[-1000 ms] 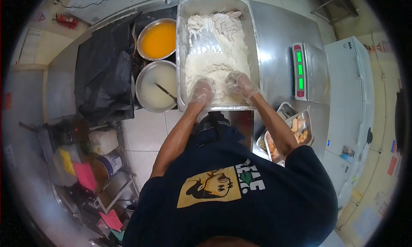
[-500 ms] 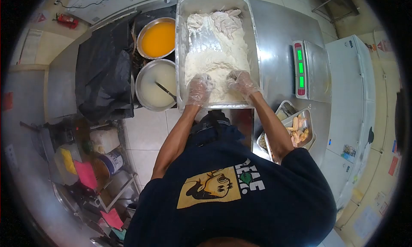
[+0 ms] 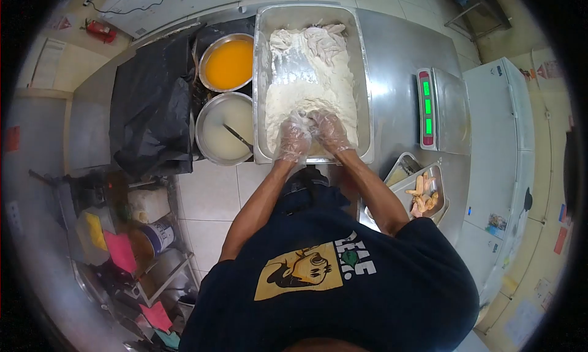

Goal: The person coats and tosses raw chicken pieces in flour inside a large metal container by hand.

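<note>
A deep metal tray holds a bed of white flour. Flour-coated pieces, apparently chicken, lie at the tray's far end, with a smaller floury piece to their left. At the near end, my left hand and my right hand, both in clear plastic gloves, meet low over the flour. Their fingers are curled in toward each other. Whatever sits between them is hidden by the gloves and flour.
Left of the tray stand a bowl of orange liquid and a bowl of cloudy liquid with a dark-handled utensil. Black plastic sheeting lies beyond. On the right are a digital scale and a small tray of chicken pieces.
My hands, apart on either side of the flour before, have come together at the middle. The whole view has shifted slightly downward.
</note>
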